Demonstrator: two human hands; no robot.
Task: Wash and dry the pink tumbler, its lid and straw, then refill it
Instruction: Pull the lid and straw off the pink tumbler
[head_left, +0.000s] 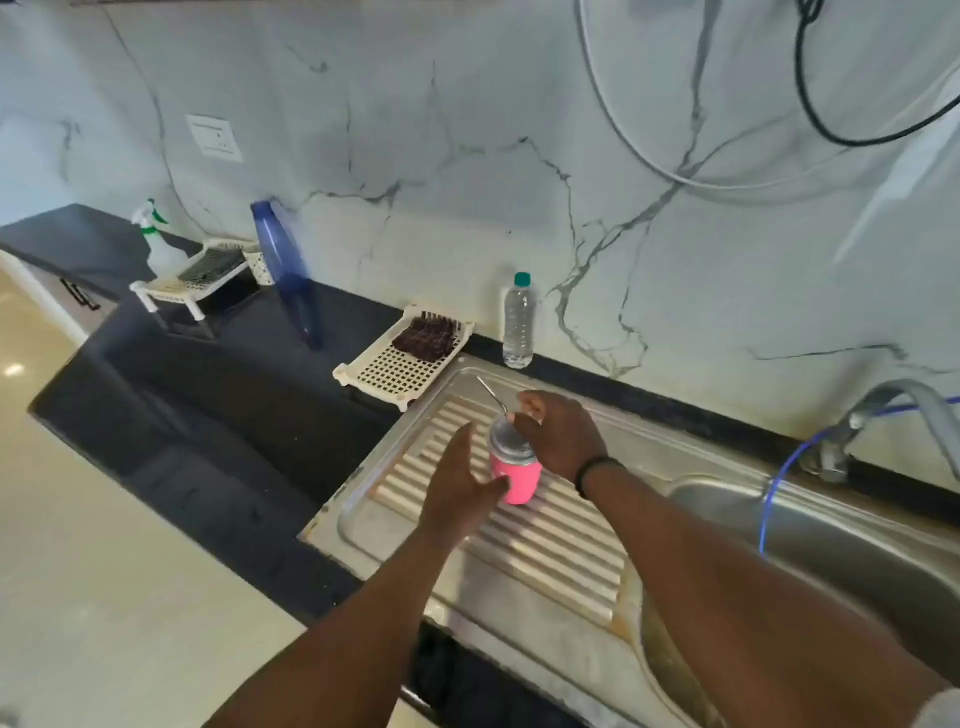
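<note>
Pink tumbler (516, 480) upright on the ribbed steel drainboard (550, 545), left of the sink basin (841, 540). Clear lid (510, 444) on top, metal straw (492, 395) slanting up and left out of it. Right hand (558, 436) at the lid's far edge, fingers curled onto the rim. Left hand (457, 491) spread, thumb touching the tumbler's side. Clear water bottle (518, 322) by the marble wall, well behind; cream rack (400, 358) near it, to the left
</note>
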